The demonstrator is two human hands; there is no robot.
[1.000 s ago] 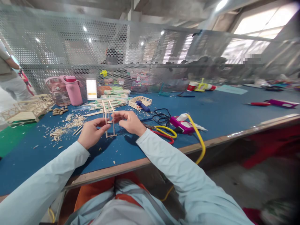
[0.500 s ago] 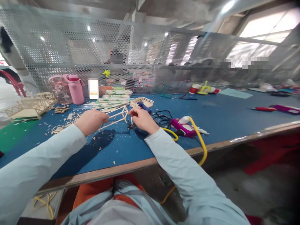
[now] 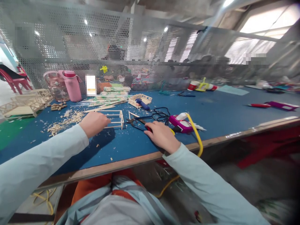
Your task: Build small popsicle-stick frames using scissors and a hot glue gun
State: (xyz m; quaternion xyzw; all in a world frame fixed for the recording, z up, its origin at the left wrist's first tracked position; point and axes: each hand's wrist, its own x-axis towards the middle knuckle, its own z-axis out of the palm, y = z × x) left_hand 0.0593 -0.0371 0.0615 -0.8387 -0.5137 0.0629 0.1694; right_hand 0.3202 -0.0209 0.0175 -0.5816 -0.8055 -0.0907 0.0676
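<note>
A small frame of thin wooden sticks [image 3: 114, 119] lies on its side on the blue table [image 3: 215, 115]. My left hand [image 3: 93, 123] rests at the frame's left end with its fingers on the sticks. My right hand [image 3: 160, 135] lies palm down near the table's front edge, over the red and yellow handles of a pair of cutters [image 3: 137, 122] whose dark jaws point left. Whether the fingers grip the handles is hidden.
A magenta glue gun [image 3: 181, 123] with a yellow cord lies right of my right hand. Black cables [image 3: 160, 114], stick bundles [image 3: 110, 99], wood scraps [image 3: 64, 122], a pink bottle [image 3: 71, 89] and finished stick models [image 3: 25, 104] fill the table's left. A perforated metal screen stands behind.
The stick frame went from upright in both hands to lying flat on the table. My right hand let go of it and moved right and nearer, onto the cutters' handles.
</note>
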